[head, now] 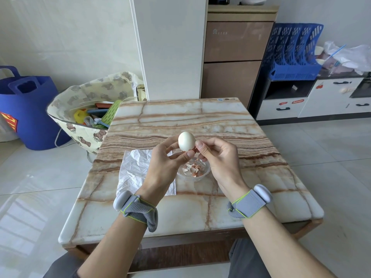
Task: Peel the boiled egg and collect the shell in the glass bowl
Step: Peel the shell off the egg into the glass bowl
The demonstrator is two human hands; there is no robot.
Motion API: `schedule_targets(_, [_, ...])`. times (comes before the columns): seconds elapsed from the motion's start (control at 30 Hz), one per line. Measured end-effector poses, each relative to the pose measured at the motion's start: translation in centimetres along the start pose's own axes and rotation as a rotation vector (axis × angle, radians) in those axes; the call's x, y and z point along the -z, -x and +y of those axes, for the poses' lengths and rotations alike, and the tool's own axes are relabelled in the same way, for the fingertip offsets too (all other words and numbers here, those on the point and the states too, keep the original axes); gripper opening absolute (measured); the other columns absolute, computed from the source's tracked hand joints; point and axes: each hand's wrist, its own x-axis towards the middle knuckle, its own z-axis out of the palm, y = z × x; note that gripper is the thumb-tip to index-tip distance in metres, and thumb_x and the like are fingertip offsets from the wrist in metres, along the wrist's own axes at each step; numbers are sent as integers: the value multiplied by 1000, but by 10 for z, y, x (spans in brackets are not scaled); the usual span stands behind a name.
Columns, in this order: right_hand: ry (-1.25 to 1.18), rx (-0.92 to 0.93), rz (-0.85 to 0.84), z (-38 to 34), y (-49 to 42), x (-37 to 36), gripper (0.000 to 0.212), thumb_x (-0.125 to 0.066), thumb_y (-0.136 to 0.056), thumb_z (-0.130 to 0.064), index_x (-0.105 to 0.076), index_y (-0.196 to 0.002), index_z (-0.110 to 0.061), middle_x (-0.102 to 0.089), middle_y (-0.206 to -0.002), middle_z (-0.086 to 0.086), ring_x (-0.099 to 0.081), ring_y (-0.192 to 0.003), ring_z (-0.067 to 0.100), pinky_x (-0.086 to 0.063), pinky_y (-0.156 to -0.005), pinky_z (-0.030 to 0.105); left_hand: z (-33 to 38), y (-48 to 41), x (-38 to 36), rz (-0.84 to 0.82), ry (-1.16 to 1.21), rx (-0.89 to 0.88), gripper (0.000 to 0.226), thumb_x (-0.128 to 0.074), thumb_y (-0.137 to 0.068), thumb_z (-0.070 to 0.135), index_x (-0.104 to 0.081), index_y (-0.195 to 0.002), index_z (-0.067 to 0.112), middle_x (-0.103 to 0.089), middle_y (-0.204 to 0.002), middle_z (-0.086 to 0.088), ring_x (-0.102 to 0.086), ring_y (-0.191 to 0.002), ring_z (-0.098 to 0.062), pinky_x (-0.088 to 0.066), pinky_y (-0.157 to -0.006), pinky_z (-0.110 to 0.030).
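Note:
A boiled egg (186, 141), white and nearly bare of shell, is held up above the table. My left hand (164, 163) grips it from below with thumb and fingers. My right hand (216, 157) pinches at the egg's lower right side, where a small brown bit of shell shows by the thumb. Directly under the hands stands the small glass bowl (206, 171) with several brown and white shell pieces (193, 168) in it.
The marble-patterned table (200, 121) carries a crumpled white paper towel (134, 171) left of the bowl. A bear-print bag (88, 109) and a blue tub (30, 111) stand on the floor at the left. Cabinets and a blue file rack (293, 53) are behind.

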Motion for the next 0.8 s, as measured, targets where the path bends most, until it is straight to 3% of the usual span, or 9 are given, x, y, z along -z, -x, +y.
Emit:
schedule_targets(0.27, [82, 28, 24, 0, -1, -4, 17, -73, -97, -10, -73, -80, -12, -73, -68, -4, -64, -58, 5, -51, -59, 18, 2, 1, -1, 26, -8, -3, 40, -79, -82, -5, -68, -121, 1, -75, -113, -16, -78, -95, -28, -58, -81, -22])
schedule_targets(0.43, [214, 80, 51, -1, -3, -3, 21, -73, -93, -9, -71, -74, -17, -72, -70, 6, -61, -62, 13, -52, -63, 29, 2, 1, -1, 21, -19, -6, 43, -80, -82, -6, -67, -122, 2, -74, -115, -19, -78, -93, -26, -58, -79, -21])
schedule_targets(0.6, [241, 71, 63, -1, -4, -1, 17, -73, -86, -17, -71, -71, -22, -72, -68, -3, -62, -63, 11, -51, -66, 28, -1, -1, 1, 4, -35, -6, 44, -79, -85, -2, -66, -127, 4, -71, -122, -21, -76, -101, -32, -60, -94, -33])
schedule_targets(0.8, [258, 67, 95, 2, -7, 4, 12, -71, -82, -22, -70, -70, -23, -67, -65, -11, -60, -64, 13, -49, -67, 29, -1, 0, 1, -18, -25, 7, 51, -79, -85, 6, -63, -134, 8, -71, -123, -17, -73, -108, -36, -52, -107, -50])
